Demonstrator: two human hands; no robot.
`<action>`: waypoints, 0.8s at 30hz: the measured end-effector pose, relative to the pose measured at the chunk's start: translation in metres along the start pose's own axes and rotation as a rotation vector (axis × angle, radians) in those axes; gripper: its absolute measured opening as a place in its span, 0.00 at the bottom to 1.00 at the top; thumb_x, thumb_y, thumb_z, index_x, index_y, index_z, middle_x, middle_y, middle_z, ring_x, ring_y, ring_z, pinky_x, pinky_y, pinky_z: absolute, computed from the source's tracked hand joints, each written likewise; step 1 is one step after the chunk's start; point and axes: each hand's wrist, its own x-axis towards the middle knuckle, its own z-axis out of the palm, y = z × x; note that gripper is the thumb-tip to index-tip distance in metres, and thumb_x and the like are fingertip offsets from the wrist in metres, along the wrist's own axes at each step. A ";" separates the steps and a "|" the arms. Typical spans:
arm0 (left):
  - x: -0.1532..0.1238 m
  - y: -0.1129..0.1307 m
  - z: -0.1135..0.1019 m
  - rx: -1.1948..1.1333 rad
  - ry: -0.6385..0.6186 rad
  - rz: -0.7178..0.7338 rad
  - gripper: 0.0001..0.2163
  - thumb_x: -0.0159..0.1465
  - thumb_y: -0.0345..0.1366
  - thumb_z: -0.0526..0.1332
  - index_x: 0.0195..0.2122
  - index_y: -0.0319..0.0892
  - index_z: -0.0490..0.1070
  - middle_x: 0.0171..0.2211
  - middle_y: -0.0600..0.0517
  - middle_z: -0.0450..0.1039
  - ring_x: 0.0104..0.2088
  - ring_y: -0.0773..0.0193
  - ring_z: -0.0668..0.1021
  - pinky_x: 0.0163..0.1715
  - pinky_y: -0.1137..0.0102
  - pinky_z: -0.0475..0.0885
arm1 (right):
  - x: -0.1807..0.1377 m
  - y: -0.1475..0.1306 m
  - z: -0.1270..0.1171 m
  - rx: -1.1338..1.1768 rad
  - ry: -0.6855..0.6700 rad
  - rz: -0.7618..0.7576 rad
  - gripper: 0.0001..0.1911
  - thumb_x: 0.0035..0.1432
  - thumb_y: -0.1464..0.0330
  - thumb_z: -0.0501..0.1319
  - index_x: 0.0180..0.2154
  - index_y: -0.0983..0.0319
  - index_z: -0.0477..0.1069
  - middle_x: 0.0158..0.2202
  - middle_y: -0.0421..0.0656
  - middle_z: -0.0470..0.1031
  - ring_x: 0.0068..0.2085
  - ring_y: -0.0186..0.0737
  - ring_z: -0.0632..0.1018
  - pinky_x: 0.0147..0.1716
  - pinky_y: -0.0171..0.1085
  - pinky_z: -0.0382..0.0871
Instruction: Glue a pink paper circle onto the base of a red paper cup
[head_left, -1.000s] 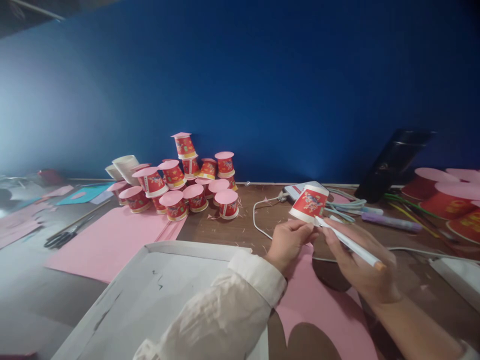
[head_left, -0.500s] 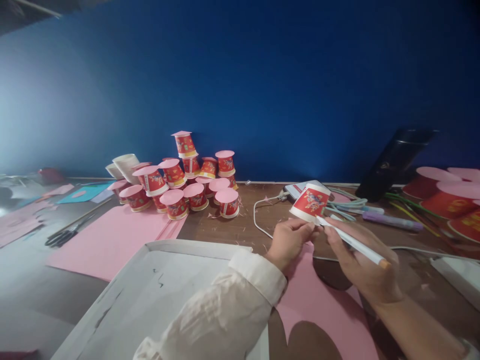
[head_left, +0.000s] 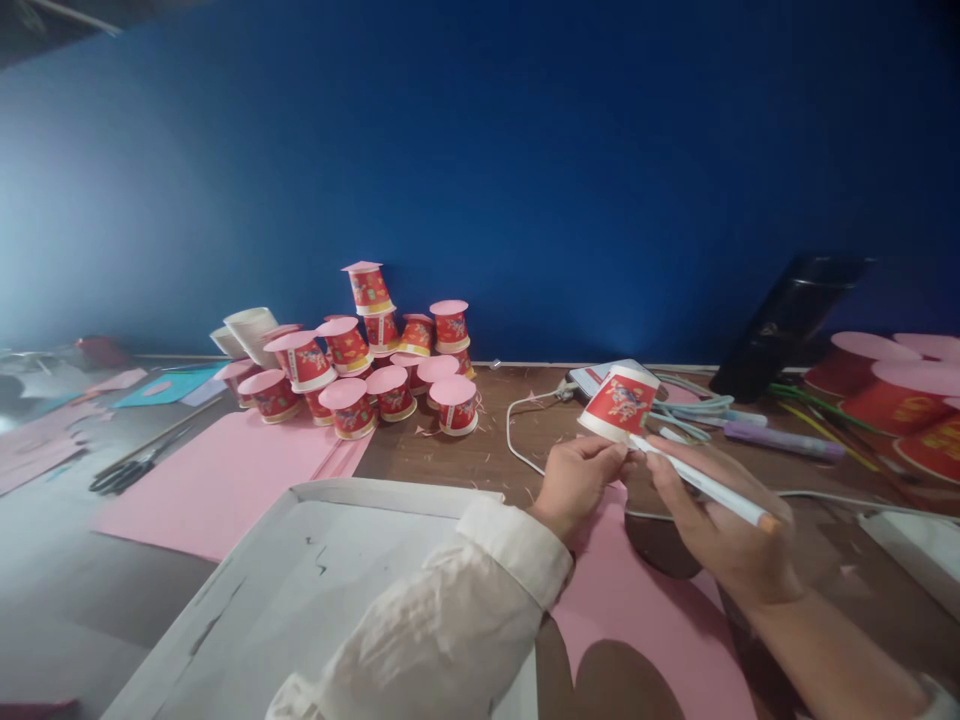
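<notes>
Just in front of a red printed paper cup [head_left: 619,402], my left hand [head_left: 577,482] is closed in a pinch. What its fingertips hold, if anything, is too small to make out. My right hand [head_left: 739,535] grips a white marker pen [head_left: 709,485] with an orange end, its other end meeting my left fingertips near the cup's lower rim. The cup leans upside down, and whether the fingers touch it I cannot tell. Below both hands lies a pink paper sheet [head_left: 645,630] with round cut-outs.
Several red cups topped with pink paper discs are stacked left of centre, including a front cup [head_left: 455,408]. A white tray [head_left: 352,560], pink sheets [head_left: 202,480] and scissors [head_left: 124,474] lie left. Rightward are a purple marker [head_left: 784,441], a black bottle [head_left: 787,325] and a white cable [head_left: 510,430].
Hardly anything differs. Both hands, the pen and the cup keep almost the same positions, with only a very slight shift of the whole view.
</notes>
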 end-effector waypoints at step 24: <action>0.001 -0.001 -0.001 -0.045 0.016 0.022 0.22 0.46 0.53 0.79 0.28 0.37 0.81 0.29 0.48 0.79 0.33 0.64 0.78 0.46 0.64 0.74 | -0.004 0.002 0.000 0.011 -0.040 0.041 0.13 0.63 0.75 0.67 0.48 0.58 0.79 0.42 0.42 0.85 0.41 0.40 0.85 0.47 0.37 0.79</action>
